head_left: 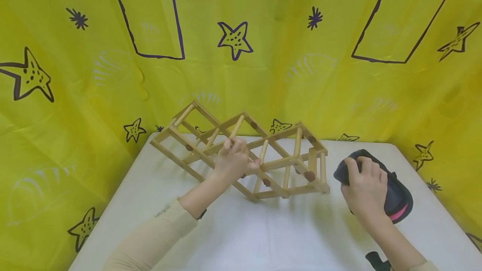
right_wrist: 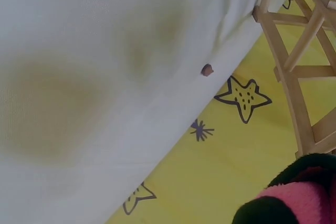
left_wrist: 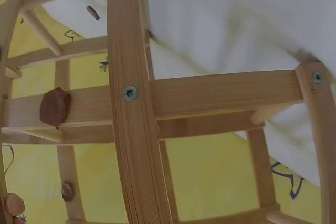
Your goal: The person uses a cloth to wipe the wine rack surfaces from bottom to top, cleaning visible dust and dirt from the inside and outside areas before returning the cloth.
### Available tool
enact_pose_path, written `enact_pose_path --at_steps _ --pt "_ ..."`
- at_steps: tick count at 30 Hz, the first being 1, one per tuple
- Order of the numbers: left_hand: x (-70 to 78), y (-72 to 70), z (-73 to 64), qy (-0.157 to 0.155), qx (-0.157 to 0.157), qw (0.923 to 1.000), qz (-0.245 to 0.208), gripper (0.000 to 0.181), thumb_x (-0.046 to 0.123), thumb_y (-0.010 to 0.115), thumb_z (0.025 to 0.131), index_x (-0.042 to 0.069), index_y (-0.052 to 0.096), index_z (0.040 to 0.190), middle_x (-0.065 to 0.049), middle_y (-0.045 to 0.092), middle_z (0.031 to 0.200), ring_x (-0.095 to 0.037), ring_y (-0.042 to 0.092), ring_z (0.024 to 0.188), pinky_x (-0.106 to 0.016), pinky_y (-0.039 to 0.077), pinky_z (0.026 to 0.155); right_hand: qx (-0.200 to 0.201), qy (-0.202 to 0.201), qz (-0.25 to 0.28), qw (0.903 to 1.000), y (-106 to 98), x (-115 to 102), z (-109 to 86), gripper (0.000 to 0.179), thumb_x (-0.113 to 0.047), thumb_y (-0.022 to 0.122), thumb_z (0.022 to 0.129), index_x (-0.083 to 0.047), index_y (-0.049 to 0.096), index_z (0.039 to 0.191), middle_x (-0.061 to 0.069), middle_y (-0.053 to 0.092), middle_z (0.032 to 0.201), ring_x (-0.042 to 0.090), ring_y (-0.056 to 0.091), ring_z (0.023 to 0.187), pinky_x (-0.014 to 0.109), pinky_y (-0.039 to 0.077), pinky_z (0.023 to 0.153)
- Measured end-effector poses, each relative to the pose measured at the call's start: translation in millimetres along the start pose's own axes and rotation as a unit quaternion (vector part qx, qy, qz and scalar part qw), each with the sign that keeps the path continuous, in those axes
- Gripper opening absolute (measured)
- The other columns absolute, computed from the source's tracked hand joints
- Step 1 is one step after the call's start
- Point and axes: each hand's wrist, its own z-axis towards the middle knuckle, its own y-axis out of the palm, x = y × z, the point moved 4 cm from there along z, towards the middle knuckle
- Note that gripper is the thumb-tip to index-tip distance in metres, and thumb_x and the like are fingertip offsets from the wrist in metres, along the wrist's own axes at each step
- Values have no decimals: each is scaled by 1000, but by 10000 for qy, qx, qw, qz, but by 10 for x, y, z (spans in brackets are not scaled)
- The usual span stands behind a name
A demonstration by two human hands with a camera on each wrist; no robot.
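Note:
A wooden lattice wine rack (head_left: 276, 164) stands at a slant across the white table, its slats screwed together at the crossings and joined by round rods. My left hand (head_left: 235, 158) grips a rod near the rack's middle; in the left wrist view only fingertips (left_wrist: 14, 204) show at the lower left edge. Brown patches (left_wrist: 55, 107) cling to several slats. To the right of the rack, my right hand (head_left: 366, 185) grips a dark, soft, slipper-like thing (head_left: 399, 193) with a pink part. Its fuzzy dark edge and pink part (right_wrist: 299, 198) fill the right wrist view's lower right corner.
The white-covered table (head_left: 263, 237) reaches back to a yellow curtain (head_left: 263, 7) printed with stars and frames. A small brown bit (right_wrist: 207, 70) shows against the white cover in the right wrist view. The rack's right end stands close to the right hand.

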Motion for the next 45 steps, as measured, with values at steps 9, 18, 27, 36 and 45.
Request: enact_pose_path --at_steps 9,18,27,36,45 --pt "-176 -4 13 -67 541 9911 -1211 49 64 50 74 16 60 79 2 48 89 -16 38 84 -37 24 79 43 12 33 10000 -5 -6 -6 56 15 70 51 0 49 100 28 43 100 46 41 91 56 32 75" --pt "-325 58 -84 245 -882 9596 -2662 53 61 39 86 13 52 104 -5 44 113 -22 43 99 -40 38 86 110 -4 20 9999 -24 13 -14 56 15 70 51 1 49 101 28 43 99 46 41 90 56 32 73" --pt "-221 36 -106 257 -791 9558 -2818 56 54 18 93 5 45 94 -8 32 103 -23 31 84 -29 28 71 110 -11 32 9999 -20 5 7 57 14 72 51 2 49 101 28 43 99 45 40 90 56 33 73" --pt "-141 -106 -118 65 -813 9495 -3031 43 47 57 84 5 52 93 -8 36 104 -22 32 80 -28 30 67 395 -101 140 9991 -37 28 31 52 14 67 53 2 49 100 28 43 98 46 41 88 56 32 73" --pt "-109 -240 -138 -116 -558 9555 -2895 44 49 45 90 6 52 90 -8 43 101 -21 33 80 -28 31 67 740 -457 552 9947 -56 9 268 46 11 62 54 2 49 98 28 46 94 47 43 82 58 32 72"
